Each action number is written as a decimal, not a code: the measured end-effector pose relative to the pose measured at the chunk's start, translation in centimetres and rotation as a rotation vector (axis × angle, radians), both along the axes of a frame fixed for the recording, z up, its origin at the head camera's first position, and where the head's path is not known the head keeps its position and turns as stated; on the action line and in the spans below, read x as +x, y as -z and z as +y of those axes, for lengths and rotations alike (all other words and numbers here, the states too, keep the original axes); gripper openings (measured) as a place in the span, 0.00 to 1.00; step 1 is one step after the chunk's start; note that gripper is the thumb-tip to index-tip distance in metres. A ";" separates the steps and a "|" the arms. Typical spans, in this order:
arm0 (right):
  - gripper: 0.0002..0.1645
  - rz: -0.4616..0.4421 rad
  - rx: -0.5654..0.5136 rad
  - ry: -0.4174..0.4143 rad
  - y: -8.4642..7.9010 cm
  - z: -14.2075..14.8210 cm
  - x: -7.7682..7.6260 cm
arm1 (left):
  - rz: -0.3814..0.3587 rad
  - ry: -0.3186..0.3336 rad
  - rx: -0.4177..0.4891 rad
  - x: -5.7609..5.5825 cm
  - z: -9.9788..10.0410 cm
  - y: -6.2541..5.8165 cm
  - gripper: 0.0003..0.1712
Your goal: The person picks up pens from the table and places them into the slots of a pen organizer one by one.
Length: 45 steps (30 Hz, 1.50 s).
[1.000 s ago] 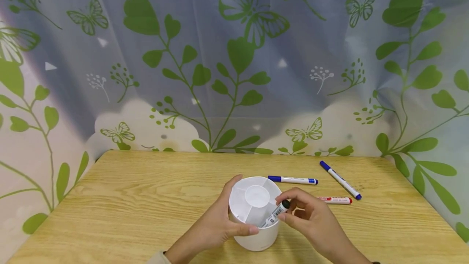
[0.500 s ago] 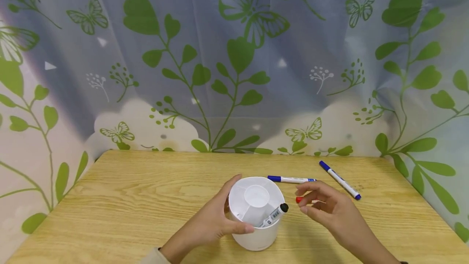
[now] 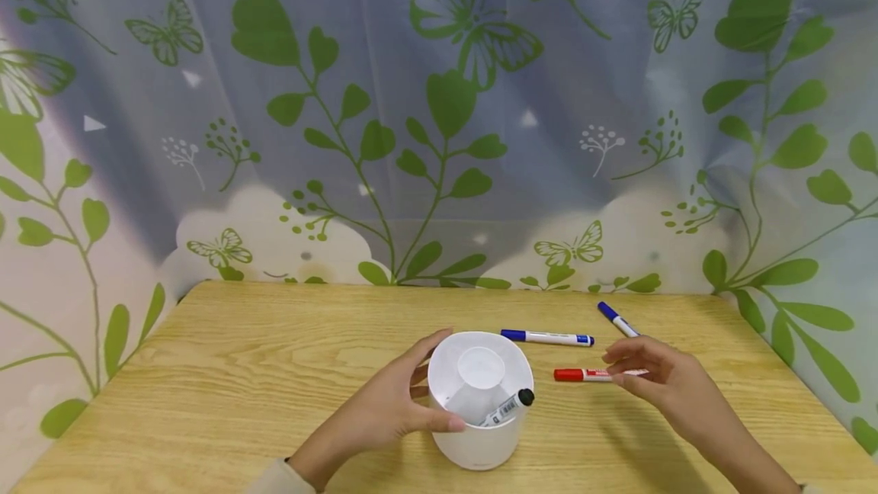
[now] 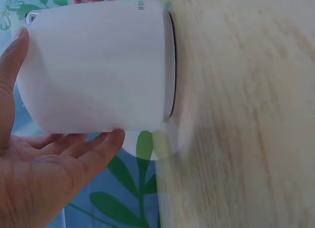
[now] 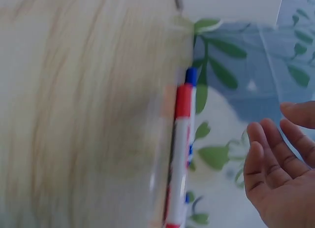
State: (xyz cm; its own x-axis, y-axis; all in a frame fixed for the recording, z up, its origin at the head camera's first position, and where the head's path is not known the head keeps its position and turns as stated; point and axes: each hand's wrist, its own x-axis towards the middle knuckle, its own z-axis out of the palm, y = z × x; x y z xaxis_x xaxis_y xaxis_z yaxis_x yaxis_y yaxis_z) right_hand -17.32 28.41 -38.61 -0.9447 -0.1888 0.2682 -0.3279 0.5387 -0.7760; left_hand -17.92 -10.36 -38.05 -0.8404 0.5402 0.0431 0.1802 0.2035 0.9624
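A white round pen holder (image 3: pixel 476 444) with inner dividers stands on the table, its side wall (image 4: pixel 98 65) filling much of the left wrist view. My left hand (image 3: pixel 387 406) holds it from the left, thumb at the front rim and fingers along the far side. Inside leans a white marker (image 3: pixel 504 408), black end up over the right rim. To the right, my right hand (image 3: pixel 679 383) hovers with loosely bent fingers over a red-capped marker (image 3: pixel 572 375), hiding part of its barrel. In the right wrist view that hand (image 5: pixel 280 174) has nothing between thumb and fingers.
A blue-capped marker (image 3: pixel 549 338) lies behind the red one. Another blue marker (image 3: pixel 613 317) lies farther back right, partly behind the right hand. A curtain (image 3: pixel 384 97) with green leaves and butterflies hangs along the back edge of the wooden table (image 3: pixel 274 357).
My right hand let go of the black-ended marker, leaving it leaning in the pen holder, and moved right to above the red marker. The left hand stays at the pen holder.
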 end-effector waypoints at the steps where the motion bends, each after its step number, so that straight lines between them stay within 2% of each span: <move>1: 0.15 -0.019 0.006 0.008 0.1 0.4 -0.2 | 0.000 0.000 -0.004 0.0 -0.1 0.0 0.63; 7: 0.17 -0.112 0.066 0.078 0.7 2.5 -1.2 | -0.018 0.023 0.015 -0.2 -0.6 -0.4 0.61; 10: 0.17 -0.117 0.094 0.100 1.0 3.2 -1.6 | -0.022 0.028 0.022 -0.3 -0.7 -0.5 0.59; 17: 0.19 -0.152 0.062 0.108 1.5 4.4 -2.3 | -0.024 0.045 0.014 -0.4 -1.0 -0.6 0.58; 23: 0.19 -0.166 0.119 0.138 1.5 4.7 -2.8 | -0.027 0.055 0.017 -0.4 -1.0 -0.6 0.58; 29: 0.18 -0.131 0.170 0.127 1.8 4.9 -3.2 | -0.043 0.042 0.031 0.0 -0.4 -0.3 0.63; 40: 0.15 -0.162 0.238 0.045 2.6 5.4 -3.8 | -0.037 0.031 0.026 0.1 0.1 0.1 0.65; 45: 0.15 -0.167 0.281 0.044 2.7 5.2 -3.8 | -0.034 0.029 0.024 0.1 0.1 0.1 0.65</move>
State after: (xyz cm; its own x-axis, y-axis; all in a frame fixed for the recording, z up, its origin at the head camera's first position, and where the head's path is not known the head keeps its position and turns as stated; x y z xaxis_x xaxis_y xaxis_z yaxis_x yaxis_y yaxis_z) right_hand -21.08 33.61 -41.33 -0.9801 -0.1916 0.0519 -0.1803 0.7503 -0.6360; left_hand -17.78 -10.30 -38.15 -0.8258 0.5633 0.0276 0.1525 0.1758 0.9725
